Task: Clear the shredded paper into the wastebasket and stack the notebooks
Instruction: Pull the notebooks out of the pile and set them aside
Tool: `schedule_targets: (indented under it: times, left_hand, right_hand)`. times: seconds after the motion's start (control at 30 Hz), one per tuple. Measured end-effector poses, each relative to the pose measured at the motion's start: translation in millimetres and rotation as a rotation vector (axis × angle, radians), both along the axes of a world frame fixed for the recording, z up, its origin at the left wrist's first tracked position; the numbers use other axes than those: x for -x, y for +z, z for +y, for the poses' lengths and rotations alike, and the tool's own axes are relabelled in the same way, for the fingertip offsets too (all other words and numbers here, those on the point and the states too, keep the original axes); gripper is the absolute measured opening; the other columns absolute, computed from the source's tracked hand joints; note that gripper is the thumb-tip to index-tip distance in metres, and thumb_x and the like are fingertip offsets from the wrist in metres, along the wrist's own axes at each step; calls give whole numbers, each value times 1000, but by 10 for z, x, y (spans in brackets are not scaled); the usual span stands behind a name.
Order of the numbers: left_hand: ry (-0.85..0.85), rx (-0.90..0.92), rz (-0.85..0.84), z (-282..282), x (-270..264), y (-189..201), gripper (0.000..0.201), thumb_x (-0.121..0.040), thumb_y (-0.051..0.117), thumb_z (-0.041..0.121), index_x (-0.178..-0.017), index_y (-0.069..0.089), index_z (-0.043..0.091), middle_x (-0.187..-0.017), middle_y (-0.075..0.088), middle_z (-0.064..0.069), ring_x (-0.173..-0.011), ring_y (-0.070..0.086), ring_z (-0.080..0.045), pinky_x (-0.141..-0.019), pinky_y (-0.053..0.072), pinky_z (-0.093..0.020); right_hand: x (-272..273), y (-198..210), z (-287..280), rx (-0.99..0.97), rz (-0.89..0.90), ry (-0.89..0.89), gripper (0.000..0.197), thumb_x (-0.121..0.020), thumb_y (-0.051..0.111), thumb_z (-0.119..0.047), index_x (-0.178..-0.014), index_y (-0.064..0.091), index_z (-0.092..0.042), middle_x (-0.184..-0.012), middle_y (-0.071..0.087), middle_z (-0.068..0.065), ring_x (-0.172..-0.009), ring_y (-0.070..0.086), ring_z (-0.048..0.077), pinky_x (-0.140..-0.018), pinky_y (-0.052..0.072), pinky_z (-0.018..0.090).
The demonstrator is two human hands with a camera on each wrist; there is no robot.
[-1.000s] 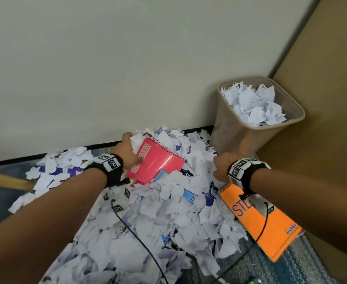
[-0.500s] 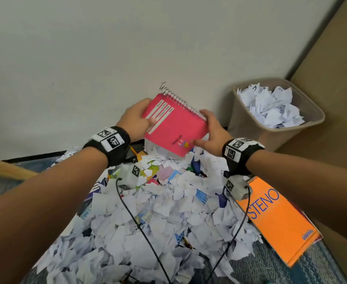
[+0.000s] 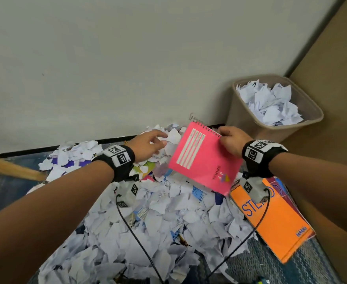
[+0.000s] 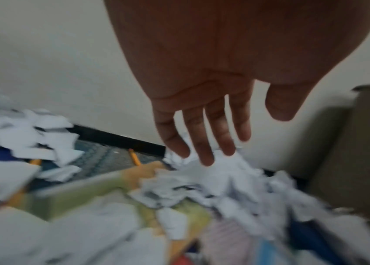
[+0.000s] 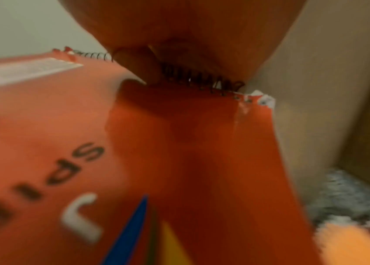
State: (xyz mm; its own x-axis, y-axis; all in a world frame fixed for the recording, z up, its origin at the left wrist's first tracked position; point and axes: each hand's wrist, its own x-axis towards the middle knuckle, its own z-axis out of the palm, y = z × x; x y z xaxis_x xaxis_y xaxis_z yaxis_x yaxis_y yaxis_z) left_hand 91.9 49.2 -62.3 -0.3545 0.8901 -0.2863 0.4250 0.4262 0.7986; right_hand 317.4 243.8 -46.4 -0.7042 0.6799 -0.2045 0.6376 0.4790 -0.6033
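Right hand (image 3: 231, 141) grips pink notebook (image 3: 205, 160); left hand (image 3: 148, 145) open

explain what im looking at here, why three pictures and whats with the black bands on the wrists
No machine here: a person tidies by hand, wearing three cameras. The wide picture comes from the head; the close ones from the wrist bands, each looking along a hand. The right hand holds a pink notebook by its wire spiral. The left hand, fingers spread, reaches down to the shredded paper heaped on the floor. An orange notebook lies on the right, and the wastebasket stands in the corner, already holding paper.
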Motion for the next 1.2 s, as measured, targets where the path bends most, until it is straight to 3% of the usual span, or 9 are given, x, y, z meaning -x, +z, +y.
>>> schedule_targets:
  times: [0.1, 0.2, 0.3, 0.4, 0.53, 0.73, 0.9, 1.0, 1.2]
  left_hand:
    - [-101, 358, 372, -165, 261, -156, 34, -97, 48, 44, -113, 62, 18, -111, 62, -2, -99, 58, -20, -86, 44, -30]
    - [-288, 758, 675, -487, 506, -366, 39, -95, 48, 42, -111, 64, 10, -118, 63, -10, -107, 59, -28, -89, 48, -31]
    - [-297, 895, 798, -894, 732, -547, 39, -87, 53, 40, -114, 60, 12, -121, 63, -12, -106, 60, -29, -89, 50, -31]
    - [-149, 860, 765, -1156, 905, -613, 39, -87, 54, 43, -113, 55, 13, -121, 60, -12, -101, 60, -29, -81, 50, -32]
    - [6, 776, 770, -1387, 1109, -620, 57, -84, 56, 53, -128, 44, 18, -130, 45, -11, -115, 52, -32, -90, 46, -39]
    - [100, 904, 647, -1635, 1336, -697, 79, -84, 56, 57, -148, 25, 23, -149, 32, -13, -131, 41, -36, -105, 40, -47]
    - [-84, 939, 499, -1771, 1049, -1051, 98, -82, 57, 64, -151, -7, 39, -159, -14, -11, -145, 10, -40, -115, 22, -52]
    - [-96, 780, 430, -1756, 1031, -925, 84, -86, 64, 42, -151, 11, 39, -158, 1, -7, -137, 31, -38, -109, 35, -44]
    - [530, 830, 394, -2059, 1288, -763, 54, -91, 54, 18, -140, 35, 7, -135, 45, -19, -107, 56, -32, -84, 49, -35]
  right_hand:
    - [-293, -52, 150, -134, -325, 84, 20, -86, 47, -16, -70, 59, -14, -91, 68, 10, -86, 59, 27, -69, 39, 26]
    - [-661, -303, 222, -206, -782, 265, 41, -88, 41, -27, -112, 69, -8, -122, 66, 13, -112, 60, 28, -93, 46, 27]
    - [-1002, -638, 269, -144, -1031, 385, 66, -78, 29, -47, -135, 56, -27, -138, 55, -2, -126, 53, 21, -106, 38, 25]
    - [-1234, -1188, 619, -205, -1012, 312, 50, -81, 42, -55, -129, 54, -47, -133, 58, -13, -117, 60, 13, -100, 45, 23]
    - [-757, -648, -152, -420, -1093, 419, 35, -85, 39, -49, -103, 60, -29, -100, 65, -8, -95, 64, 14, -87, 53, 27]
    - [284, -460, -1152, -437, -1022, 679, 41, -89, 47, -43, -119, 63, -20, -117, 65, -1, -107, 63, 22, -87, 52, 30]
    - [961, -432, -1490, -378, -743, 690, 39, -91, 44, -37, -126, 51, -21, -124, 59, 5, -111, 60, 25, -81, 47, 30]
    - [1157, -495, -1491, -354, -718, 684, 44, -89, 47, -36, -129, 47, -18, -121, 59, 7, -107, 60, 28, -81, 51, 34]
    - [1169, -654, -1403, -368, -732, 674, 65, -91, 42, -37, -149, 21, -18, -132, 52, 8, -118, 54, 29, -93, 49, 39]
